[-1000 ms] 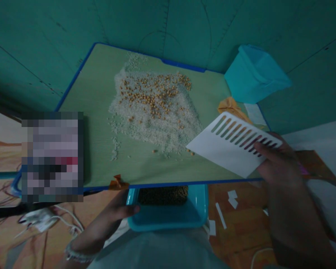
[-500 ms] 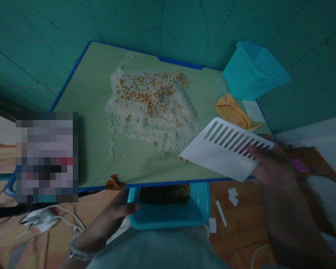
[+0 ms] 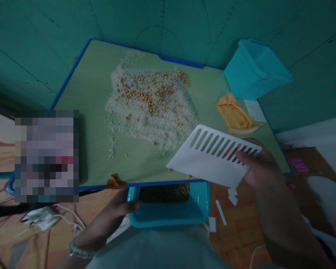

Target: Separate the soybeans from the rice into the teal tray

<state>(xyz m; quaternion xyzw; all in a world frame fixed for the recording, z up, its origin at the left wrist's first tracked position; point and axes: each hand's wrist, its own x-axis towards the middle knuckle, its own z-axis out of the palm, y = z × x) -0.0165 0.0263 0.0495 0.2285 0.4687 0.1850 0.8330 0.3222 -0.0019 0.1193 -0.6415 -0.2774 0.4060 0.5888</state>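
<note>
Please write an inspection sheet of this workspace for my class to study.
Surface: pale green tabletop with blue edging.
Job's things: white slotted scraper; spread of rice-like grains with yellowish beans on top; blue tub below the near edge, partly filled.
Clutter: crumpled yellow item, turquoise bin, orange tape.
Hands: left hand grips the tub's rim; right hand holds the scraper.
Cables: white cables on the floor, left.
Surroundings: green wall; wood-look floor with paper scraps.

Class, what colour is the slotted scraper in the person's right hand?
The slotted scraper is white, as the head view shows.
</note>
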